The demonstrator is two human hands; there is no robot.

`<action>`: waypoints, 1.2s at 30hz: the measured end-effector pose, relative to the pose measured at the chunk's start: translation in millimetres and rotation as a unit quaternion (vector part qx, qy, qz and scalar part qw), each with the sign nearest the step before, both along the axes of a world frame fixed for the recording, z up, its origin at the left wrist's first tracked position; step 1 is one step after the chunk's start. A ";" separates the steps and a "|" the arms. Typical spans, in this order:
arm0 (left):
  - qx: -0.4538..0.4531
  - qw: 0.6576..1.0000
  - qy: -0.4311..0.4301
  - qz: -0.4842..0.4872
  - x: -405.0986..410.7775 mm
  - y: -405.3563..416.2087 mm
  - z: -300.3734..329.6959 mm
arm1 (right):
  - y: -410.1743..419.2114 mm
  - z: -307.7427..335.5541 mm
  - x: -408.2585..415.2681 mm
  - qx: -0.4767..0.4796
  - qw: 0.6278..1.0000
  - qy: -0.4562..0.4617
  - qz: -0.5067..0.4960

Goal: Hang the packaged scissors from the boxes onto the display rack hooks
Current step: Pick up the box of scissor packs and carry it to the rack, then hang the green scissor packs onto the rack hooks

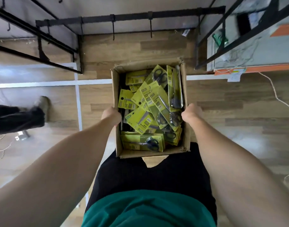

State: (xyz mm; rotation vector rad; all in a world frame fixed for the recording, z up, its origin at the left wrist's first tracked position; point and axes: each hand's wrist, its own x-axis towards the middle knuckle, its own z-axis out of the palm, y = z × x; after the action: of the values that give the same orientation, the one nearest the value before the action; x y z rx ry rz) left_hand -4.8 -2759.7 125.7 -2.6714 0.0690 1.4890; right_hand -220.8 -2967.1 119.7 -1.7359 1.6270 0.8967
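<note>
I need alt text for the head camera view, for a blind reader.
Left hand and right hand grip the sides of an open cardboard box full of yellow packaged scissors. Ahead, black rack hooks hang empty above a wooden floor.

wood-plank floor (pixel 98 46), white floor lines (pixel 78 102)

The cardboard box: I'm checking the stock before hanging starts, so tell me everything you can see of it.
The cardboard box is brown corrugated board, open at the top, its rim worn and torn at the corners. It is filled with a loose jumble of yellow-green scissors packs lying at all angles. The left hand grips its left wall and the right hand its right wall, holding it above the wood-look floor, just short of the black rack's hooks.
</note>
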 end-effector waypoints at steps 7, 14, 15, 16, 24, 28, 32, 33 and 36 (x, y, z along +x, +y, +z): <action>0.037 0.999 0.033 -0.021 -12.5 16.1 -80.5 | 17.8 -77.3 -14.3 0.023 0.999 0.032 0.017; 0.038 0.999 0.017 -0.031 -18.2 6.0 -165.1 | 2.0 -154.4 -23.6 0.028 0.999 0.041 0.019; 0.037 0.998 0.016 -0.037 -18.0 1.0 -175.3 | -3.1 -163.1 -24.4 0.029 0.998 0.042 0.022; 0.038 0.998 0.016 -0.043 -16.9 -4.6 -184.4 | -8.9 -172.5 -25.1 0.029 0.998 0.042 0.023; 0.008 0.995 0.003 -0.096 -1.4 -59.1 -241.8 | -56.5 -221.3 -22.1 -0.003 0.999 0.036 0.013; 0.019 0.990 0.050 -0.130 -0.1 -82.7 -256.8 | -70.8 -237.5 -17.9 0.024 0.998 0.023 0.050; 0.003 0.981 0.070 -0.183 -14.3 -95.4 -257.8 | -63.3 -242.0 -16.9 0.085 0.993 -0.037 0.077; -0.002 0.977 0.054 -0.208 -18.9 -97.0 -256.1 | -59.7 -240.4 -16.3 0.087 0.992 -0.049 0.075; -0.036 0.964 0.019 -0.263 -28.0 -102.3 -251.5 | -51.4 -236.8 -15.3 0.093 0.990 -0.076 0.077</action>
State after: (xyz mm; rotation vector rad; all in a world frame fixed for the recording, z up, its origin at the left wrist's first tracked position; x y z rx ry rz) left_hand -32.7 -2862.1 -125.9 -2.3965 0.7800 1.3712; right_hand -236.1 -3018.5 -117.1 -1.7699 1.2829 0.9321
